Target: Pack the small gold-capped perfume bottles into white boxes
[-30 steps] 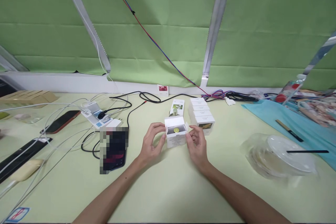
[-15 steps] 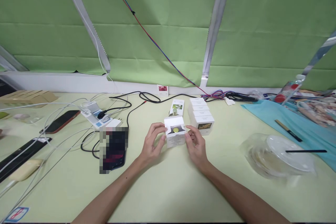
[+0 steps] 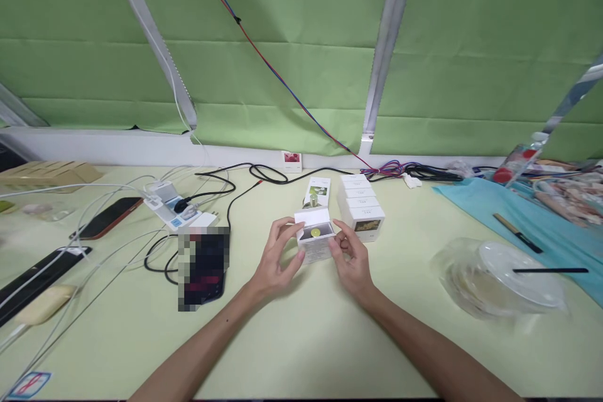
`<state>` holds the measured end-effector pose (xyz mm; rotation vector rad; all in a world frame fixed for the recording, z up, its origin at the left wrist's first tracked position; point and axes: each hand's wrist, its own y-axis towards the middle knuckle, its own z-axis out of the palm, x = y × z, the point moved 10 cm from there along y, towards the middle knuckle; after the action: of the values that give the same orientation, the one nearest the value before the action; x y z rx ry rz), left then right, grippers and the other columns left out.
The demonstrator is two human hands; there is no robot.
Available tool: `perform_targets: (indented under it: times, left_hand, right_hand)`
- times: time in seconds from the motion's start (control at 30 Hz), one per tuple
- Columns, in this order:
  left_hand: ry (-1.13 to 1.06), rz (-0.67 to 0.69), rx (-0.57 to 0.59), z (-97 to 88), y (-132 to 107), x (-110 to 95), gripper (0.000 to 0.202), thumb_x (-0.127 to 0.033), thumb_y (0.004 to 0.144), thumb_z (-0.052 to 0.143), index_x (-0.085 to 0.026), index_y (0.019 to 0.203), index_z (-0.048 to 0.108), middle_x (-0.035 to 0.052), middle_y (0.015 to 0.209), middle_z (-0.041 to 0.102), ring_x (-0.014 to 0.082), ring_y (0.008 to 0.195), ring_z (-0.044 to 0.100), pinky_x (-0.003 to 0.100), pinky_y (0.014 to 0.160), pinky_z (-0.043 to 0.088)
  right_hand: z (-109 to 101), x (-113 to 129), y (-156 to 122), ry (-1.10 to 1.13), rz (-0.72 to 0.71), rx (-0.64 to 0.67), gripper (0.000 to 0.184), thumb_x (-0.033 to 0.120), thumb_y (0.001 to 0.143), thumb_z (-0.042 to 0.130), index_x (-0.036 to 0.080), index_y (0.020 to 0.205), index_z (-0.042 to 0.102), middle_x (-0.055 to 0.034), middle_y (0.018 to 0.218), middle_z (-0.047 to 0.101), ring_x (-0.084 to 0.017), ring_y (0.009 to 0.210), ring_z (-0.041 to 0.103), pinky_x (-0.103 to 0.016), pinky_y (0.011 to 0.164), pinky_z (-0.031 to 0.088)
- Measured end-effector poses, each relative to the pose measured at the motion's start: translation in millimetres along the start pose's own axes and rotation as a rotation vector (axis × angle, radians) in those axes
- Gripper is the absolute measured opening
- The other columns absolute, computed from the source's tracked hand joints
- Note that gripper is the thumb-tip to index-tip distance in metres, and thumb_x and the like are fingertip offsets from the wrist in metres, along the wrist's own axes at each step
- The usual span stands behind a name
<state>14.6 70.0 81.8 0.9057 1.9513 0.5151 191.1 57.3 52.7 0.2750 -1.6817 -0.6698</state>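
Midway along the table, a small white cardboard box (image 3: 316, 254) stands between my two hands with its lid flap raised at the back. A round yellow-green thing shows inside the box's dark opening. My left hand (image 3: 277, 259) grips the box's left side, its index finger at the upper left corner and its thumb near the front. On the right side, my right hand (image 3: 349, 259) holds the box with its thumb at the front and its index finger at the upper right corner. Just behind lies a white card with a green picture (image 3: 320, 190), partly covered by a small green-and-silver item (image 3: 313, 201).
Several white boxes (image 3: 369, 212) stand in a row right of the open box. Leftward lie a phone (image 3: 205, 273), a power strip (image 3: 172, 210) and tangled cables. A plastic-wrapped container (image 3: 506, 276) and a blue cloth (image 3: 475, 201) with a knife (image 3: 518, 233) are at right.
The box's front flap has folded out of the opening, so more of the dark interior shows. My left fingers have shifted slightly along the upper left edge.
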Motion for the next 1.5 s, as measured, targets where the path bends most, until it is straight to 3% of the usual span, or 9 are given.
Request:
perform_targets:
  times: [0.17,0.4,0.63,0.87,1.03,1.27,1.5]
  left_hand:
    - [0.031,-0.005,0.029,2.1,1,-1,0.042,-0.020,0.098,0.050,-0.031,0.139,0.051,0.0130,0.133,0.041,0.0259,0.116,0.056,0.045,0.095,0.054]
    - [-0.052,-0.031,-0.003,2.9,0,5,0.036,-0.024,0.099,0.052,-0.028,0.134,0.048,0.0130,0.132,0.044,0.0251,0.126,0.050,0.042,0.098,0.053]
    - [-0.149,-0.033,-0.125,-2.1,0,7,0.023,-0.024,0.101,0.049,-0.025,0.124,0.046,0.0117,0.122,0.054,0.0206,0.116,0.058,0.036,0.092,0.055]
    - [-0.160,-0.144,-0.191,-0.7,-5,18,0.015,-0.030,0.101,0.051,-0.023,0.114,0.047,0.0097,0.115,0.059,0.0197,0.108,0.063,0.035,0.088,0.055]
    - [-0.141,-0.183,-0.227,-1.8,-4,15,0.015,-0.032,0.101,0.051,-0.023,0.112,0.049,0.0087,0.110,0.062,0.0192,0.102,0.065,0.034,0.085,0.056]
    - [-0.107,-0.107,-0.255,-5.0,-1,4,0.020,-0.027,0.101,0.050,-0.024,0.121,0.050,0.0072,0.111,0.063,0.0168,0.099,0.064,0.031,0.083,0.055]
    - [-0.003,-0.068,-0.221,-5.7,-1,1,0.016,-0.025,0.102,0.048,-0.022,0.112,0.060,0.0076,0.105,0.063,0.0182,0.097,0.062,0.030,0.080,0.053]
  right_hand:
    - [2,6,4,-0.071,-0.089,0.057,0.043,0.033,0.098,0.056,0.021,0.140,0.057,0.0026,0.075,0.049,-0.013,0.064,0.049,-0.025,0.059,0.046]
    - [1,11,6,-0.112,-0.154,0.064,0.034,0.029,0.098,0.055,0.020,0.131,0.060,0.0027,0.074,0.050,-0.012,0.063,0.049,-0.024,0.057,0.046]
    - [-3,0,6,-0.053,-0.071,0.016,0.031,0.027,0.097,0.054,0.020,0.127,0.054,0.0038,0.073,0.050,-0.012,0.062,0.053,-0.024,0.058,0.047]
    - [-6,-4,9,-0.037,-0.015,-0.026,0.026,0.029,0.096,0.056,0.021,0.120,0.052,0.0044,0.072,0.050,-0.012,0.062,0.053,-0.024,0.058,0.047]
    - [-5,-4,8,-0.043,-0.009,-0.032,0.025,0.029,0.096,0.057,0.021,0.118,0.051,0.0048,0.072,0.049,-0.012,0.062,0.053,-0.024,0.057,0.047]
    - [-7,5,7,-0.125,-0.134,-0.071,0.020,0.027,0.097,0.056,0.022,0.117,0.054,0.0046,0.071,0.049,-0.012,0.061,0.051,-0.024,0.056,0.047]
    - [-7,25,6,-0.216,-0.296,-0.073,0.017,0.020,0.098,0.052,0.022,0.112,0.061,0.0028,0.070,0.050,-0.013,0.061,0.048,-0.026,0.055,0.044]
